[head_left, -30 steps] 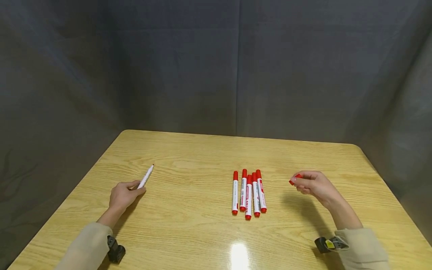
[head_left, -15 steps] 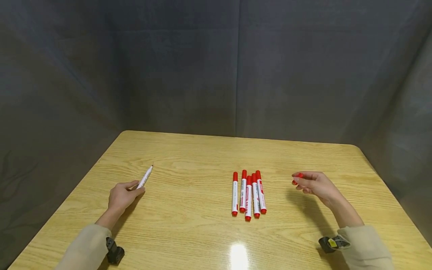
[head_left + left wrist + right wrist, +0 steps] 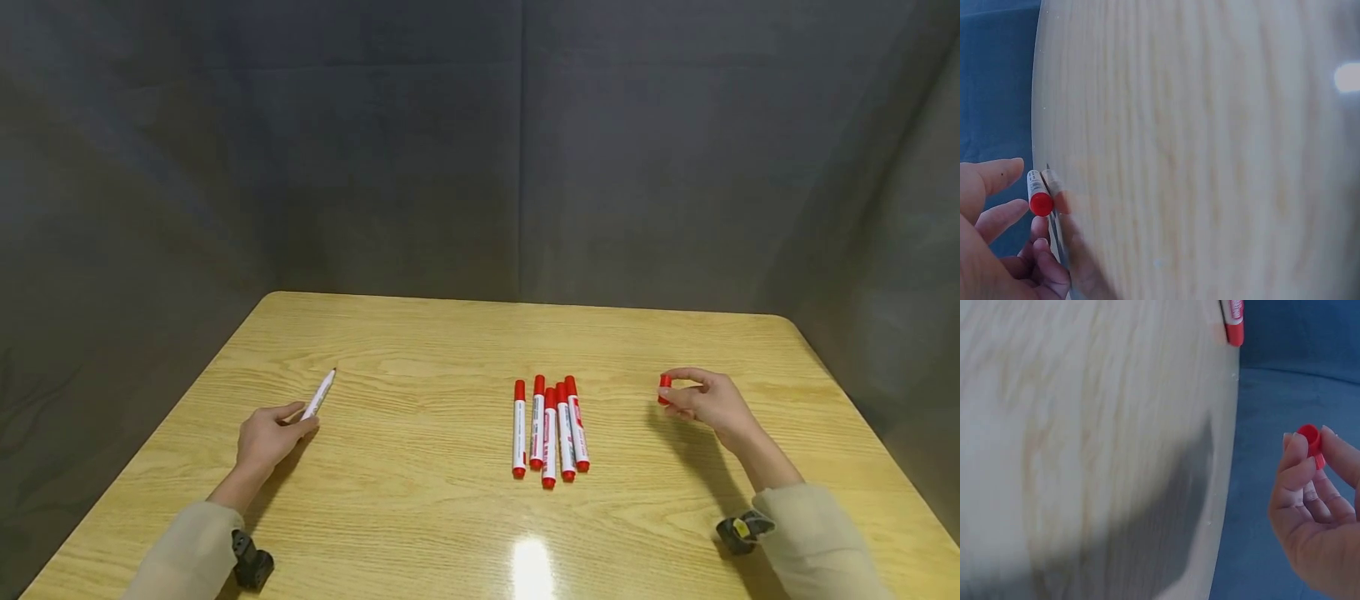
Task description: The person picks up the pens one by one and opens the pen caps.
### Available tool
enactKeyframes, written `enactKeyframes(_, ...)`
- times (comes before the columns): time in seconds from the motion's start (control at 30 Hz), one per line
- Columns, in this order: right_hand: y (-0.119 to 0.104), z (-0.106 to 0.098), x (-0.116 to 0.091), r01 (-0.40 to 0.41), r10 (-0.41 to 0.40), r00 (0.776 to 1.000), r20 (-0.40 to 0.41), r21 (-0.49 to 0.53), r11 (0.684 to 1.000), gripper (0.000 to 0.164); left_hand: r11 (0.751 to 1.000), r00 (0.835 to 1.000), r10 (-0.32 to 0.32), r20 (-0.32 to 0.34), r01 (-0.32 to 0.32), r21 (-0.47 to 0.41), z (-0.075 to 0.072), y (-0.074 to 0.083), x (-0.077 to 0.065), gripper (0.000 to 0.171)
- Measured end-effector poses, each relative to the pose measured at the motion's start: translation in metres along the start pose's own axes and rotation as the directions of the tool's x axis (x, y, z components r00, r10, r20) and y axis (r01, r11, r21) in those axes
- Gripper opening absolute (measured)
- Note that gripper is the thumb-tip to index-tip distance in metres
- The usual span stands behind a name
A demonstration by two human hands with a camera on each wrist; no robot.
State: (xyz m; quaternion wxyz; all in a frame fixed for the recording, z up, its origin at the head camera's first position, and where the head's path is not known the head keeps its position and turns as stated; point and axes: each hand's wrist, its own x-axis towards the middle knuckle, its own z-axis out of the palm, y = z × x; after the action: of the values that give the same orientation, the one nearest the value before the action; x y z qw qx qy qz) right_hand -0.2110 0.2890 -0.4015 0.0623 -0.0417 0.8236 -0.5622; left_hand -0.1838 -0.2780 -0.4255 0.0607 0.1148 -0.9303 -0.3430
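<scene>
On the left of the table in the head view, my left hand holds a white marker with its cap off, the dark tip pointing away. In the left wrist view the marker's red rear end faces the camera, close to the fingertips. Its other end sits near the table surface. Over on the right, my right hand is raised above the table and pinches a red marker cap between thumb and fingers. The cap's hollow mouth shows in the right wrist view.
Several capped red markers lie side by side between my hands, caps pointing away. Wood-grain table surface surrounds them, with a bright glare at the front. A dark cloth curtain stands behind the table and at both sides.
My right hand has shifted slightly right and turned the cap from slanted to nearly upright. My left hand and its marker have hardly moved, and the row of markers is unchanged.
</scene>
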Motion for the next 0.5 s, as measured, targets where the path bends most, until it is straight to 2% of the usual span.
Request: enactKeyframes(0.5,0.017,-0.012,0.021,-0.09,0.092,0.995,0.023,-0.083,0.992,0.051,0.999,0.999,-0.037,0.007,0.037,-0.029,-0.003,0.008,-0.002,0.052)
